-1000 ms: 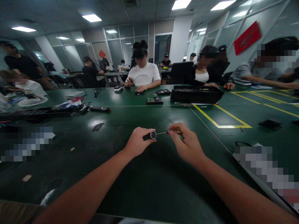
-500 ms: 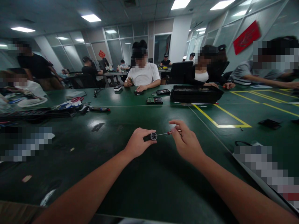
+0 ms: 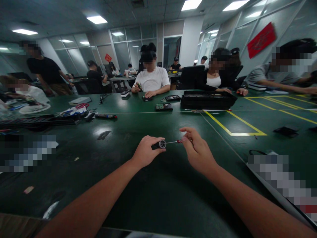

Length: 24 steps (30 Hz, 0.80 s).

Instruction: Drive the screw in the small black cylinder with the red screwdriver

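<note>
My left hand (image 3: 146,151) is closed around a dark cylindrical part (image 3: 162,144), whose round, silver-rimmed end faces me and to the right. Between thumb and fingers of my right hand (image 3: 196,148) is a screwdriver (image 3: 179,141) with a red handle end and a thin metal shaft. Its shaft points left and its tip meets the open end of the cylinder; whether it touches a screw there is too small to tell. Most of the handle is hidden by my fingers. Both hands are above the green table (image 3: 158,191).
A long black tray (image 3: 208,100) stands across the table, beside a green circuit board part (image 3: 163,106). Scissors (image 3: 82,105) and a pen-like tool (image 3: 106,116) lie to the left. A person in white (image 3: 152,79) works opposite. A black flat piece (image 3: 286,131) lies right.
My hands hold almost the same pose, with the cylinder end shifted very slightly. At the far left, a standing person in black has moved a little to the right.
</note>
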Tool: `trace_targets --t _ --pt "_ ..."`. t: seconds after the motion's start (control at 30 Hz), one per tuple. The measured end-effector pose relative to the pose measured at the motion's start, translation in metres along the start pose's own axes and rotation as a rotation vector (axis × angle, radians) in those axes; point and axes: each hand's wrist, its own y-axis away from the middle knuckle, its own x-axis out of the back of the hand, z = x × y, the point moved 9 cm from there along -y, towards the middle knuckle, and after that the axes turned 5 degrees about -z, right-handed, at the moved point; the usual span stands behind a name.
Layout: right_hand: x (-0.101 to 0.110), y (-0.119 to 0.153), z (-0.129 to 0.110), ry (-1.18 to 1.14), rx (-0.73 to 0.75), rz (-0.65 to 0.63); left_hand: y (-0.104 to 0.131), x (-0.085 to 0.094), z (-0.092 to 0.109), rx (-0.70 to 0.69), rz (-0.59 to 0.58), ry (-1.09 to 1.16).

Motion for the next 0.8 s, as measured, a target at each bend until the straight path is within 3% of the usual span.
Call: trace_targets --t 0.17,0.33,0.47,0.63,0.8 --pt "0.0 -0.001 0.004 0.003 -0.067 -0.012 0.0 -0.001 0.0 -0.014 0.001 0.004" --pt "0.004 0.001 0.003 -0.069 -0.05 0.063 0.0 -0.001 0.001 -0.006 -0.011 0.011" --pt "-0.002 -0.002 0.018 -0.341 -0.103 0.08 0.001 -0.001 0.001 -0.028 -0.002 0.035" --pt "-0.016 -0.005 0.058 -0.848 -0.355 0.172 0.0 0.0 0.005 -0.102 0.031 0.011" --pt "-0.006 -0.003 0.06 -0.734 -0.295 0.272 -0.001 0.0 -0.002 -0.045 0.022 0.009"
